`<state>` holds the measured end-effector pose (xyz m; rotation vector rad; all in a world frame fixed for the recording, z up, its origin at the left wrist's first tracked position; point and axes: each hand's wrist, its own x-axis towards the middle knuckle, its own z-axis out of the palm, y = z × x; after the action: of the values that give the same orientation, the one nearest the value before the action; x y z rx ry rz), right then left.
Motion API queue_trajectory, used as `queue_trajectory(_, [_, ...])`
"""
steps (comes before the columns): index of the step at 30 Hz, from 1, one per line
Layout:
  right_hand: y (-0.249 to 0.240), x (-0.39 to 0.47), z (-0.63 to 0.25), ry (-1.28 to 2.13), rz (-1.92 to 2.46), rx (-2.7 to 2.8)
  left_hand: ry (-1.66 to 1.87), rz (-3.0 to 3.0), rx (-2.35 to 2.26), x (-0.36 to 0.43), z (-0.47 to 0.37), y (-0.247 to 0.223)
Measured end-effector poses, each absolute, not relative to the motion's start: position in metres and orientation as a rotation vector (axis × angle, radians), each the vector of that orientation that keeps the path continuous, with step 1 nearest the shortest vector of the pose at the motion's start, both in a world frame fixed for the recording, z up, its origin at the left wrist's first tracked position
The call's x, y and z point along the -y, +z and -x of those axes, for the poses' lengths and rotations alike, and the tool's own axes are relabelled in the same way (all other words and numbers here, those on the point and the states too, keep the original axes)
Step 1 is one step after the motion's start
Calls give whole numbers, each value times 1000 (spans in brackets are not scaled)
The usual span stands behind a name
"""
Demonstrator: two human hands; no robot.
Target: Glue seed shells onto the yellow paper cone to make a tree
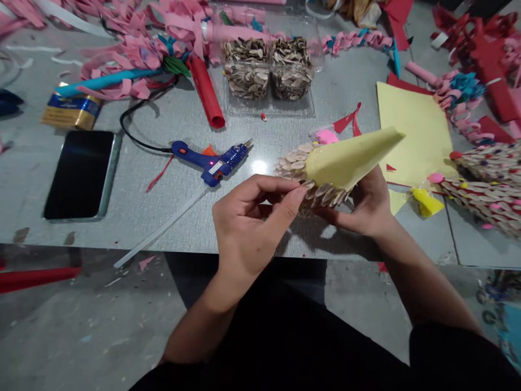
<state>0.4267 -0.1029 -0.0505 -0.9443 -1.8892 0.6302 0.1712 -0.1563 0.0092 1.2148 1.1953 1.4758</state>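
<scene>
A yellow paper cone (345, 162) lies tilted on its side, its tip pointing right and away from me. Rows of pale, flat, shell-like flakes (295, 161) cover its wide base. My right hand (372, 203) wraps round the cone from the right and below, with some fingers hidden behind it. With thumb and fingertips, my left hand (256, 217) pinches a single flake (308, 184) against the edge of the flaked rows. Left of the hands, a blue hot glue gun (215, 162) rests on the table, a clear glue stick (163, 228) sticking out from its back.
Behind the hands stands a clear plastic tray (271, 106) of flakes. A phone (81, 176) lies at left beside a gold-and-blue packet (71, 108). Yellow paper (415, 130) and flake-covered cones (484, 201) are at right. Pink paper strips (138, 49) crowd the back; a black cord (126, 127) trails leftward.
</scene>
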Motion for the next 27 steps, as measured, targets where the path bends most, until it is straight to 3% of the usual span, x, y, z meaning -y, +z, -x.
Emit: queue_trajectory(27, [-32, 105, -413, 553, 953, 1936, 1515, -1232, -1247, 152, -177, 11])
